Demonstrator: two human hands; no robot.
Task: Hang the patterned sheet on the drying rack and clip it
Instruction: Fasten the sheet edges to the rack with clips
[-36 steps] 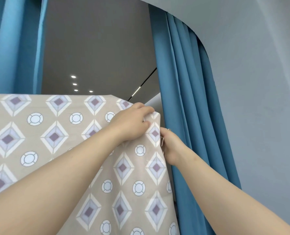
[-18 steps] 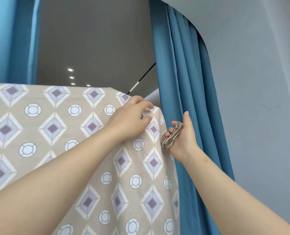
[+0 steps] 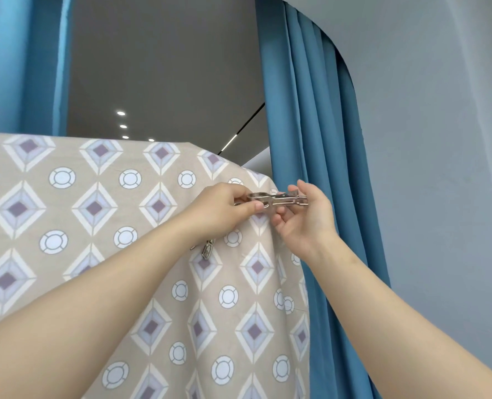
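Observation:
The beige patterned sheet [image 3: 95, 226], printed with diamonds and circles, hangs draped over the drying rack, which is hidden under the cloth. At the sheet's right top corner a metal clip [image 3: 276, 199] lies level. My right hand [image 3: 302, 217] holds the clip's handle end. My left hand [image 3: 224, 210] pinches the clip's jaw end against the sheet's edge. A second metal clip [image 3: 207, 249] peeks out below my left wrist, partly hidden by my arm.
A blue curtain [image 3: 305, 125] hangs close to the right of the sheet's corner, another blue curtain [image 3: 23, 61] at the far left. A grey wall [image 3: 440, 168] fills the right side; a dark ceiling with spot lights [image 3: 121, 113] lies behind.
My right hand brought the clip up from beside the sheet's edge to the top corner and turned it level. My left hand shifted from gripping the cloth to pinching the clip's front end.

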